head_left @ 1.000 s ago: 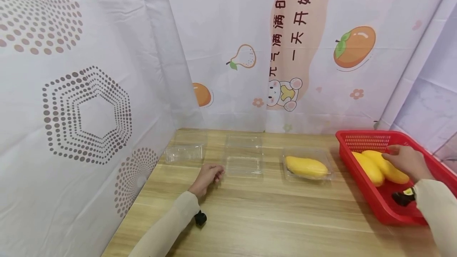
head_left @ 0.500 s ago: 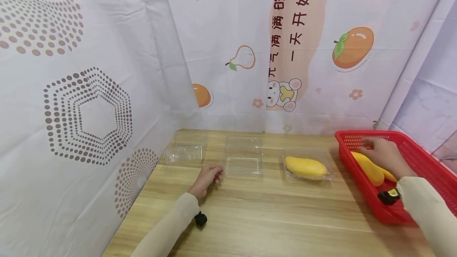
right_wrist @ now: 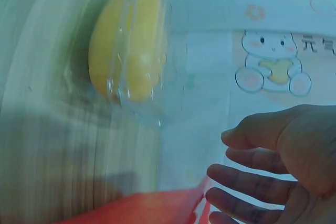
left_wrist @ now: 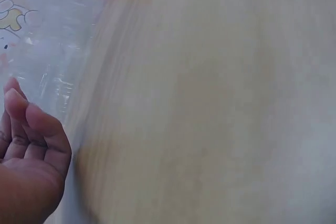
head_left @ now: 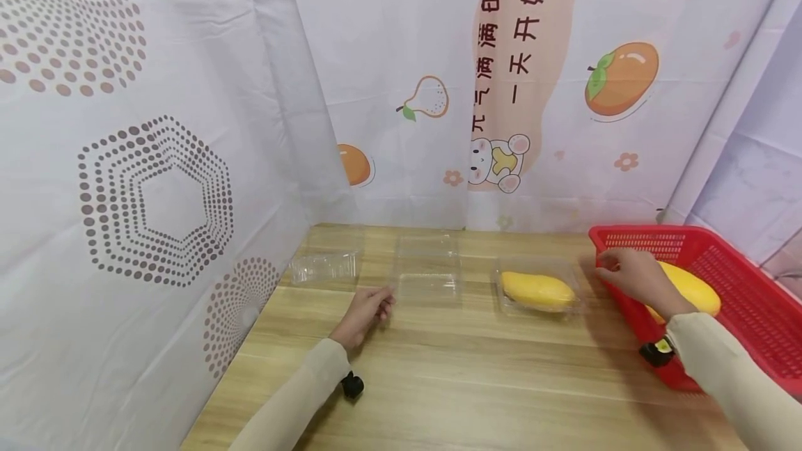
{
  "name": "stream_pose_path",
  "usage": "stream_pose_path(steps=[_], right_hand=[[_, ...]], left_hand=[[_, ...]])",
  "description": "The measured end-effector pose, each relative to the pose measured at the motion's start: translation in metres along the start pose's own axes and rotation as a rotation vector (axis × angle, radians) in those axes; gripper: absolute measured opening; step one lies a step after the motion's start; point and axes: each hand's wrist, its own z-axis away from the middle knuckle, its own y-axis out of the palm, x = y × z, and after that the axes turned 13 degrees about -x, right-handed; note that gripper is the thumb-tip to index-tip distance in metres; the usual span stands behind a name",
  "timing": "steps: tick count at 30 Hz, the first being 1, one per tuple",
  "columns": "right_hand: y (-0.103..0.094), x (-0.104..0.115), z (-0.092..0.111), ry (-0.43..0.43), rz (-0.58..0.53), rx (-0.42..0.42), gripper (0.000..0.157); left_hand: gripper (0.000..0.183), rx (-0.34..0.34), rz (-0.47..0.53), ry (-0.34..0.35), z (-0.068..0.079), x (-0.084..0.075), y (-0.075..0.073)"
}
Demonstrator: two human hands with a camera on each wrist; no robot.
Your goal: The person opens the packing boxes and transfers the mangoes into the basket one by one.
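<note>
My left hand point(head_left: 363, 315) rests on the table by the near left corner of a clear plastic box point(head_left: 429, 287), its fingers loosely curled round nothing. My right hand point(head_left: 639, 280), empty with fingers apart and slightly bent, hovers over the left rim of a red basket point(head_left: 745, 291). Yellow mangoes point(head_left: 692, 289) lie in that basket, partly hidden by my right hand and wrist. To the left of the basket, another mango point(head_left: 537, 291) sits inside a clear plastic box point(head_left: 573, 270); the right wrist view shows this boxed mango point(right_wrist: 126, 45) close up.
A third clear box point(head_left: 324, 266) with its lid raised stands at the table's back left. The wooden table point(head_left: 476, 381) stretches in front of the boxes. Printed curtains point(head_left: 388, 179) hang along the back and left side.
My right hand has moved left from above the mangoes to the basket's left rim, holding nothing. My left hand has stayed in place.
</note>
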Motion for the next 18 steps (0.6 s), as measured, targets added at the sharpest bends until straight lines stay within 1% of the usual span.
stream_pose_path(steps=[5,8,11,13,18], right_hand=[[0.009,0.015,-0.002,-0.026,0.001,0.002,0.032],[0.013,0.024,-0.003,-0.047,-0.016,0.013,0.029],[0.017,0.03,-0.002,-0.077,-0.045,0.01,0.026],[0.02,0.033,-0.001,-0.099,-0.053,0.006,0.025],[0.03,0.041,0.0,-0.102,-0.067,0.025,0.026]], left_hand=[[0.039,0.062,-0.015,-0.004,0.002,0.002,0.002],[0.035,0.109,-0.035,-0.004,0.004,0.002,0.007],[0.034,0.147,-0.046,0.002,0.005,-0.001,0.017],[0.034,0.175,-0.057,0.018,0.006,-0.003,0.025],[0.029,0.248,-0.098,0.056,0.007,-0.005,0.046]])
